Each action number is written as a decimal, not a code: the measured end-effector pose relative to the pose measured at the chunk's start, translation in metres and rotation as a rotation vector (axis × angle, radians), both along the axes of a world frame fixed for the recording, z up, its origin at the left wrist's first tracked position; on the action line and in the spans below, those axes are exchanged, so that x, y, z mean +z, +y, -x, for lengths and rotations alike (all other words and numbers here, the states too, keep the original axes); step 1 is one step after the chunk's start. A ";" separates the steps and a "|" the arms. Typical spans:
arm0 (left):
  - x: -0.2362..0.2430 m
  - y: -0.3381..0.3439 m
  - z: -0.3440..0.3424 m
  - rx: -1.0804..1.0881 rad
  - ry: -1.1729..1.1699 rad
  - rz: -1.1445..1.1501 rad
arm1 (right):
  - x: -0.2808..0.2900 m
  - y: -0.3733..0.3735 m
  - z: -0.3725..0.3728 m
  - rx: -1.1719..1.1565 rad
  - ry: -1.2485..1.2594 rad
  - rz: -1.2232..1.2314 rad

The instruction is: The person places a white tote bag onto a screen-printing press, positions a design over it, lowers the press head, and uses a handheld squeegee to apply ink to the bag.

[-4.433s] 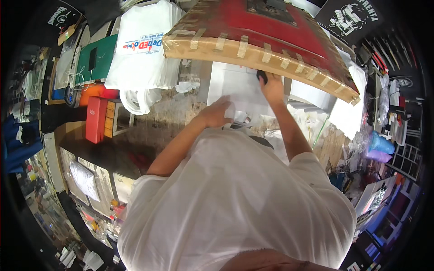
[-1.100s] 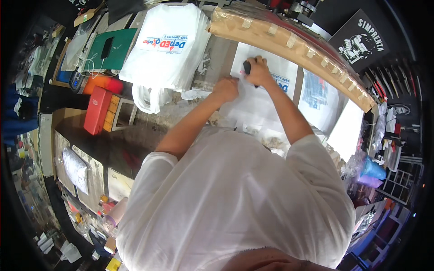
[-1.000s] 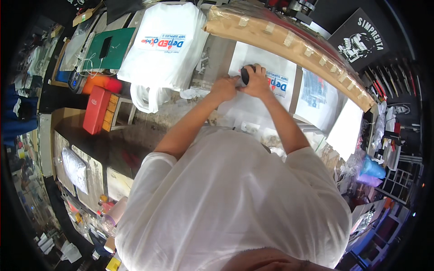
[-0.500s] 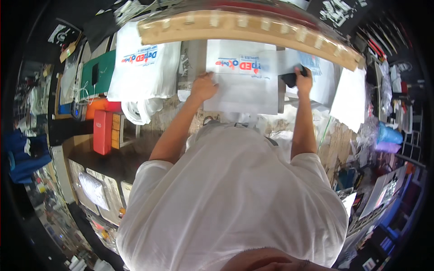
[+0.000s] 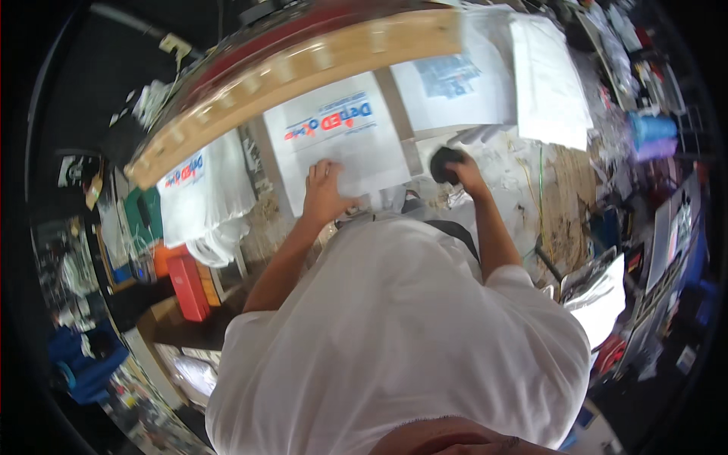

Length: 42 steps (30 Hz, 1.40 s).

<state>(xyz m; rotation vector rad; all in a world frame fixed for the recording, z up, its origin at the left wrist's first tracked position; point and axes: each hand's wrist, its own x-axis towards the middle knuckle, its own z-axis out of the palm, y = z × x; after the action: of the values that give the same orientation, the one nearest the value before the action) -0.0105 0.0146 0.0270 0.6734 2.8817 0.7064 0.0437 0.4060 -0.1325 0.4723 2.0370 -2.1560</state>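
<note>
A white sheet-like bag (image 5: 303,163) with red and blue print lies on a grey board in front of me. Fingers spread, my left hand (image 5: 326,191) rests on its near edge. My right hand (image 5: 468,171) grips a black rounded pad (image 5: 444,164), just right of the board's near corner. Its exact kind is unclear. To the right lies another white sheet (image 5: 485,102) with a blurred blue patch. Printed white bags (image 5: 208,208) hang over the table's left part, their handles dangling.
A long cardboard-covered beam (image 5: 303,68) spans the far side above the sheets. A white cloth-like piece (image 5: 550,83) hangs at the right. At the left stand a red box (image 5: 187,287) and a green board (image 5: 144,216). Blue and purple bundles (image 5: 652,136) sit far right.
The whole view has turned, so the table appears tilted. My right hand has drawn the black pad nearer, off the printed sheet's right side. My left hand has shifted along the near edge.
</note>
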 end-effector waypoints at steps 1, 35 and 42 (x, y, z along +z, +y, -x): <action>-0.001 0.006 -0.004 0.001 -0.022 0.013 | 0.012 -0.007 0.027 0.001 0.087 0.090; -0.014 0.071 0.013 -0.090 -0.251 -0.441 | 0.303 0.133 0.064 -0.789 0.446 -1.224; -0.010 0.220 0.020 -0.203 -1.320 -1.038 | 0.331 0.053 0.022 -0.793 0.467 -0.524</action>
<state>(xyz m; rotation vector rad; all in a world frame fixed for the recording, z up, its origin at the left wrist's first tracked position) -0.0305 0.2346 0.0169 0.2867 1.1393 1.7207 0.0219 0.4591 0.1984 1.0781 3.1144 -2.2084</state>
